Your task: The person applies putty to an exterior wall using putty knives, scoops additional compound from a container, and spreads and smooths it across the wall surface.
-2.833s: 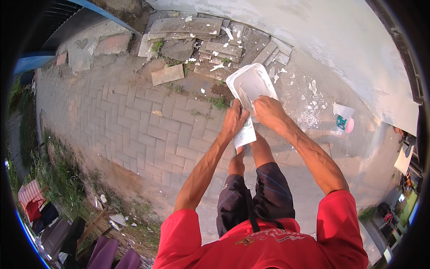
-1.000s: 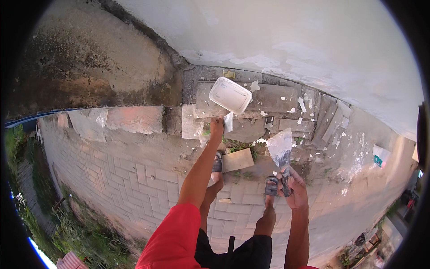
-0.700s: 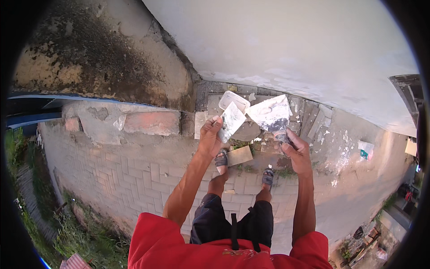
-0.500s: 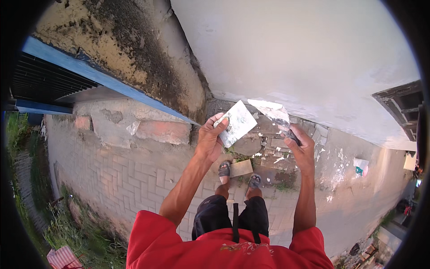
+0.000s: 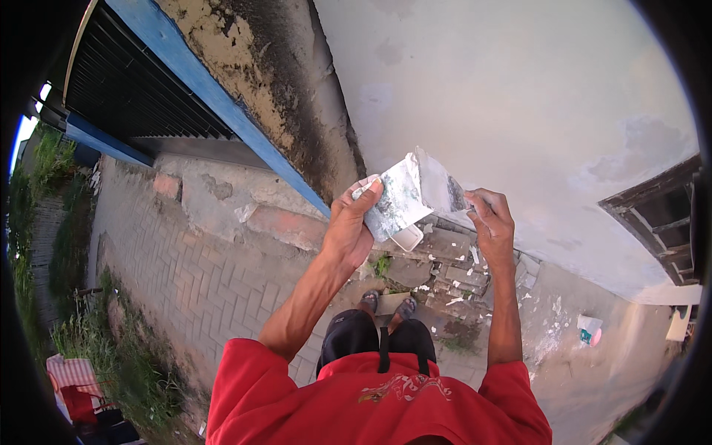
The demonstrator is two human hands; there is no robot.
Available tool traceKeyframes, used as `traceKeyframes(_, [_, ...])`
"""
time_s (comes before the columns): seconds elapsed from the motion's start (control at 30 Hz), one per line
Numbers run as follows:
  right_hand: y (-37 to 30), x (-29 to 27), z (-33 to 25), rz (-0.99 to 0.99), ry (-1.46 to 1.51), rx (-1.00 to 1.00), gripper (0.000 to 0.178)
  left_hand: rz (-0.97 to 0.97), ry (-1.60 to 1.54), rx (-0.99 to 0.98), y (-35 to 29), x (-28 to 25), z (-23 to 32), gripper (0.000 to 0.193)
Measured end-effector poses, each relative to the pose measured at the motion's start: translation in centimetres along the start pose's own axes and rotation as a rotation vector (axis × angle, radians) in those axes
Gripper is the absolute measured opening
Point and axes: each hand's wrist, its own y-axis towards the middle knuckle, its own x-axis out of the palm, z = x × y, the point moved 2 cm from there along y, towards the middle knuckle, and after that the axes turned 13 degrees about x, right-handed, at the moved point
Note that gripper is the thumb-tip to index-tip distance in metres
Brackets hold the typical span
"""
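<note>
Both hands are full. L hand [image 5: 350,226] pinches a flat white plate [image 5: 406,215], thumb on top; plate sits at abt 2 o'clock from that hand, its face smeared w/ grey-white paste [image 5: 393,194]. R hand [image 5: 492,222] grasps a scraper [image 5: 440,185], blade out toward 10 o'clock, grip end mostly hidden by fingers. The two edges meet, or v. nearly, btwn the hands; can't tell if they're touching.

Looks like one blade's being worked against the other. To do it well: hold plate firm & level, lay scraper edge at a low angle, draw it in one steady pass so the load gathers along the edge, not the corners. Mind the L thumb, b/c it lies on the plate's face. Best to work over the tub [image 5: 407,237], partly hidden below plate at approx 5 o'clock, so drips prob. land inside. Wall [image 5: 512,111] stands at 1 o'clock.
</note>
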Motion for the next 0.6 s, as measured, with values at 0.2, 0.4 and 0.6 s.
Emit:
traceKeyframes(0.2, [1.0, -2.3, 0.9, 0.090, -0.127, -0.015, 0.060, 0.032, 0.042, 0.103, -1.1, 1.8, 1.3, 0.029])
traceKeyframes(0.4, [3.7, -8.6, -5.8, 0.125, -0.411, -0.121, 0.054, 0.005, 0.133, 0.174, -0.9, 2.0, 3.6, 0.022])
traceKeyframes(0.6, [6.8, -7.5, -15.7, 0.035, -0.910, -0.492, 0.053, -0.054, 0.148, 0.225, 0.1, 2.0, 7.3, 0.025])
